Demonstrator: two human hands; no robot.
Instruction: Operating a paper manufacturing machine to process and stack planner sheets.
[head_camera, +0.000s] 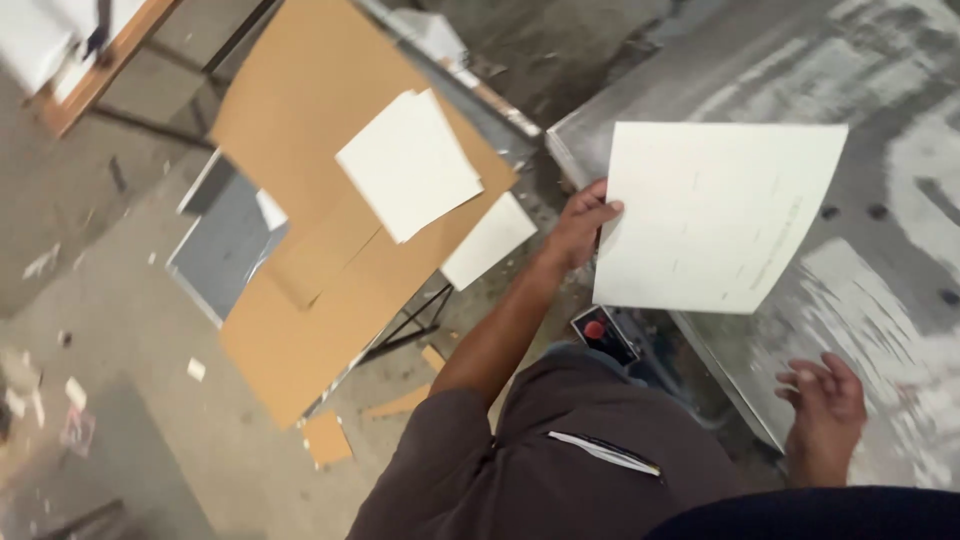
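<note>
While the left hand (580, 225) keeps its grip pinched on the cream sheet (715, 215) by its near edge, the sheet hangs clear above the metal bench (890, 270). Right hand (825, 405): grip apart, empty, hovering over the bench below the sheet. Brown cardboard (320, 200) lies well left of the grip.

A workshop: worn metal machine table (880, 250), stacked cardboard sheets (330, 200), and scraps littering a concrete floor (120, 330).

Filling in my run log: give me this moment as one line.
left hand: holds large cream paper sheet by its edge | right hand: empty, fingers spread over grey metal table | brown cardboard stack at left
</note>
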